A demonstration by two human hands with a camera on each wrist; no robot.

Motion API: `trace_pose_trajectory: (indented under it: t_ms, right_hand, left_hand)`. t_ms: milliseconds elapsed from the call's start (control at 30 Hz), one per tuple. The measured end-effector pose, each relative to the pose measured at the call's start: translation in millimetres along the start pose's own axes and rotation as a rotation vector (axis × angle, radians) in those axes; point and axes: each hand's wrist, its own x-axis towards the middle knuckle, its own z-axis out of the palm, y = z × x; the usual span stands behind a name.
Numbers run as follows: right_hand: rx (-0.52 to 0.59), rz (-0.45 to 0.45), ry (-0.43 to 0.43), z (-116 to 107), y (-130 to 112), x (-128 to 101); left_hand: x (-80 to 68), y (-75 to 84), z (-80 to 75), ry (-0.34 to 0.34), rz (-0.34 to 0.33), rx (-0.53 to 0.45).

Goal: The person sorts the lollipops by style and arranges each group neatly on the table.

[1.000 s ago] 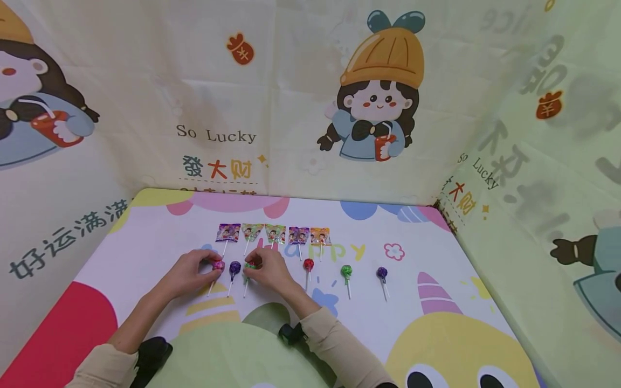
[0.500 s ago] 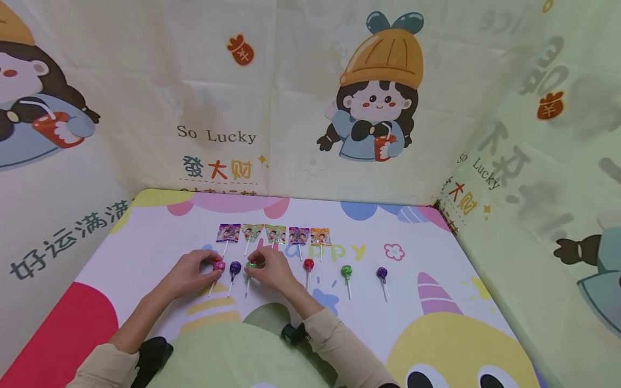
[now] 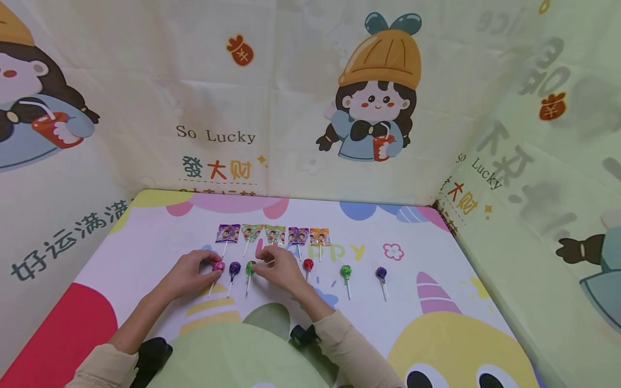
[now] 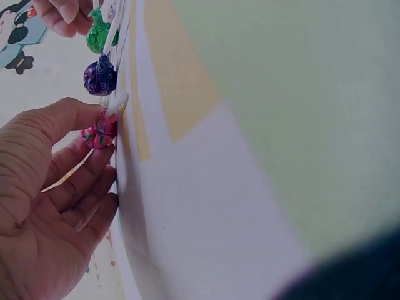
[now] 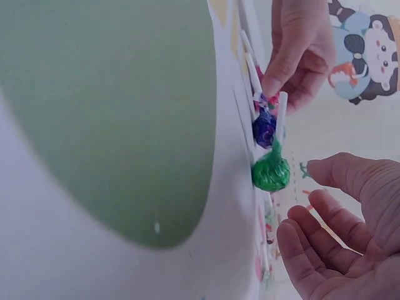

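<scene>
The pink lollipop has a round head in shiny pink-red film with small green marks, and a thin white stick. It is at the left end of the front row on the desk, its stick pointing toward the person. The left hand pinches its head between the thumb and fingertips, with the other fingers loosely bent beneath.

The green lollipop wears bright, crinkled green film gathered at the neck round a white stick. It lies just beside the right hand, on the side toward the left hand. That hand has let go: its thumb and fingers stand apart, and a gap shows between them and the green head in the right wrist view.

Between the two hands lies a dark purple lollipop in patterned film, near the pink one and untouched. To the right of the right hand, more widely spaced, are a red lollipop, a second green lollipop and a second purple lollipop. Beyond the hands, five lollipops in flat printed packets form a close row.
</scene>
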Motion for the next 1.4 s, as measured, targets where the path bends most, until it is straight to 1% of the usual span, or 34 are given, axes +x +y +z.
trace_pose_trajectory:
  t_ms: [300, 500, 767, 967, 1133, 1233, 1400]
  right_hand:
    - [0.049, -0.016, 0.026, -12.4, 1.3, -7.6]
    - [0.056, 0.005, 0.034, -19.3, 4.2, -13.8]
    - [0.044, -0.026, 0.068, -31.5, 6.5, -20.9]
    - [0.036, -0.018, 0.087, -40.8, 9.5, -25.6]
    - [0.042, -0.03, 0.099, -48.2, 12.9, -28.5]
    - [0.043, -0.024, 0.106, -52.0, 15.7, -29.6]
    - [0.026, 0.009, 0.113, -57.3, 21.9, -30.9]
  left_hand:
    - [-0.6, 0.2, 0.4, 0.0, -0.001, 0.004]
    - [-0.8, -1.7, 2.2, -0.002, -0.006, 0.001]
    - [-2.4, -2.8, 1.8, 0.003, -0.009, 0.0]
    - [-1.9, -2.0, 1.0, 0.001, 0.001, -0.002]
    - [-2.0, -1.9, 0.5, 0.003, 0.004, -0.004]
    - [-2.3, -0.7, -0.1, 0.003, 0.013, -0.008]
    - [-2.5, 1.1, -1.0, 0.002, 0.007, -0.01]
